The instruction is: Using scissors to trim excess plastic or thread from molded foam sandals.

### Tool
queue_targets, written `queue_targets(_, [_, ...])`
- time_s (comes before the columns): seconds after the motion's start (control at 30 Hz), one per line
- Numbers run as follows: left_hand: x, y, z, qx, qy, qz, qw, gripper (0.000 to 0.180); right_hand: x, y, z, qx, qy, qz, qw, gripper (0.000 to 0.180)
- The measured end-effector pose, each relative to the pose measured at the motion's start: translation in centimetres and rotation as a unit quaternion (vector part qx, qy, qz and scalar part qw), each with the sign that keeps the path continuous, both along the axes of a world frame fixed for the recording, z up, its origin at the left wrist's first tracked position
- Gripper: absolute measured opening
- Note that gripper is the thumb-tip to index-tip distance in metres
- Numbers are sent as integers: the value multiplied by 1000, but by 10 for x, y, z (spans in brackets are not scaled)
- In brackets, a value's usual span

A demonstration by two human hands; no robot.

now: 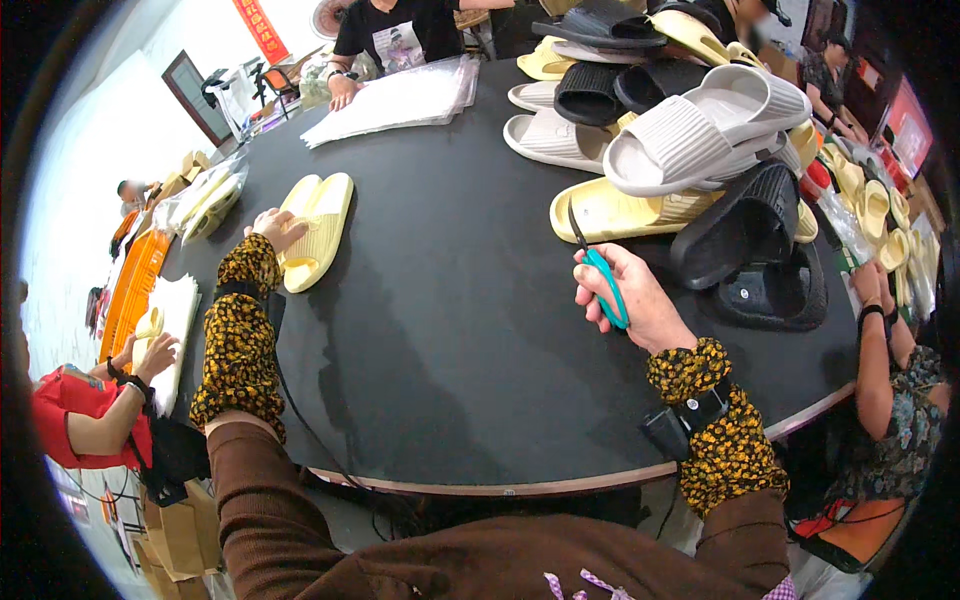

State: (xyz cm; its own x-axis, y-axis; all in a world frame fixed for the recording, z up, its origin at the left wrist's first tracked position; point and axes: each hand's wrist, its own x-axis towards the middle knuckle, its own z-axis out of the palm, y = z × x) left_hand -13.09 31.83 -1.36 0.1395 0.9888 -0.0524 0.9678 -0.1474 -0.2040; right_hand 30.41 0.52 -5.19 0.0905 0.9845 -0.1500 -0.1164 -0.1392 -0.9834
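Note:
My left hand (pixel 277 231) rests on the near edge of a pair of pale yellow slippers (pixel 318 228) lying side by side on the round black table (pixel 450 330). The fingers touch the slipper without closing around it. My right hand (pixel 632 296) is closed on small scissors with teal handles (pixel 604 281), their dark blades pointing up toward a yellow slipper (pixel 622 211) at the edge of the pile. Both forearms wear patterned yellow-and-black sleeve covers.
A heap of grey, black and yellow slippers (pixel 690 120) fills the table's far right. A stack of clear plastic bags (pixel 395 100) lies at the far side before a person in black. Other people sit at left (pixel 90 410) and right (pixel 895 400). Bagged slippers (pixel 210 200) lie at left.

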Motion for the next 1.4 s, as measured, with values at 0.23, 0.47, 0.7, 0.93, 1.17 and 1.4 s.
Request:
queue_targets(0.23, [7,-8,3,15,55,-28,998,55,1,-1,-2,3,2,1,1000,28])
queue_targets(0.47, [-5,-28,6,-29,-66,-12,997,61,-1,-2,0,6,-8,5,1000,34])
queue_targets(0.7, [32,-58,14,-126,-216,-34,968,52,2,0,-3,13,-20,5,1000,34])
queue_targets(0.93, [102,-96,4,-209,-291,-247,900,35,-4,2,-1,16,-29,5,999,32])
queue_targets(1.17, [151,-125,15,-319,-240,-195,896,34,-1,-2,-3,22,-25,11,999,36])
queue_targets(1.4, [158,-150,14,-447,-662,-42,600,31,-2,-4,5,51,-37,-8,998,38])
